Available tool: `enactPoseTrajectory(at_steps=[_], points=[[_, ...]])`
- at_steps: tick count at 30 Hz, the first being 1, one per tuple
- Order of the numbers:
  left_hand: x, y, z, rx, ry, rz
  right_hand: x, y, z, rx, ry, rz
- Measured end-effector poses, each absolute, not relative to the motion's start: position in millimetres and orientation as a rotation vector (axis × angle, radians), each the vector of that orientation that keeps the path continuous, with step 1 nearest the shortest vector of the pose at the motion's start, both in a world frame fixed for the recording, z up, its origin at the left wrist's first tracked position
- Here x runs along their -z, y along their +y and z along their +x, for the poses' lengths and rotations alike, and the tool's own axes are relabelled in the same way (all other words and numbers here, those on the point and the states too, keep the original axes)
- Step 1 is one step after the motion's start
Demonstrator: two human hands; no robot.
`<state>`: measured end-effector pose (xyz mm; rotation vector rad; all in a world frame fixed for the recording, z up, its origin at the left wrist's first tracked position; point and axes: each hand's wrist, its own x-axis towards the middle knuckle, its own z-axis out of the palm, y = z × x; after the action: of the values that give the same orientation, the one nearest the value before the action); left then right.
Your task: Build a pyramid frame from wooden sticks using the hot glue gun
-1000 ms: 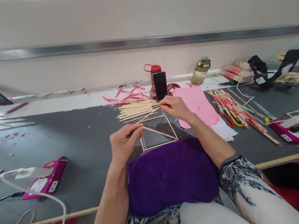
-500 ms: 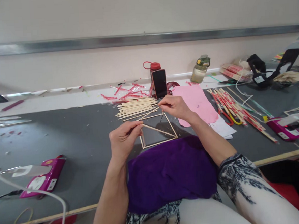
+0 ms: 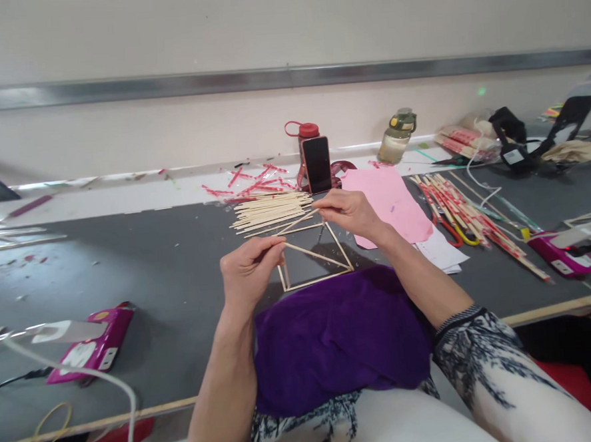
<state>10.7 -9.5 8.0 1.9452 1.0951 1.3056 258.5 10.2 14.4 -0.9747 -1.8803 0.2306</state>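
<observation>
The frame [image 3: 319, 279] lies on the table [image 3: 169, 275], beyond the cloth [image 3: 343, 338]. The left hand [image 3: 247, 269], thumb against finger, apparently pinches its left side; the right hand [image 3: 349, 212] pinches the far end of a stick [image 3: 298, 221]. Loose sticks [image 3: 269, 210] lie farther back.

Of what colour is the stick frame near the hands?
The stick frame is pale cream, seen best in the head view.

There are two hands [image 3: 251, 267] [image 3: 348, 212], one wooden stick frame [image 3: 315, 254] at the hands, two bottles [image 3: 308, 129] [image 3: 396, 139] at the far side, two magenta corded devices [image 3: 94, 350] [image 3: 568, 255] and one purple cloth [image 3: 340, 338]; the wooden sticks [image 3: 269, 212] piled beyond overlap too much to count.
</observation>
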Motion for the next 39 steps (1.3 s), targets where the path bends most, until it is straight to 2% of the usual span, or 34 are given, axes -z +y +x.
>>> enactPoseTrajectory(at_steps=[21,30,39], points=[[-7.7,-13.3,14.6,-1.277,1.047,1.846,-24.0,-32.4,263.5,-0.163,-1.791,-1.09],[-9.2,-12.3,14.5,-1.286,1.046,1.928,-28.8,-78.2,249.1,-0.01,-2.062,-1.02],[-11.0,-9.1,16.2,-1.386,1.129,2.147,-4.9,-100.2,289.2,-0.179,-1.843,-1.217]])
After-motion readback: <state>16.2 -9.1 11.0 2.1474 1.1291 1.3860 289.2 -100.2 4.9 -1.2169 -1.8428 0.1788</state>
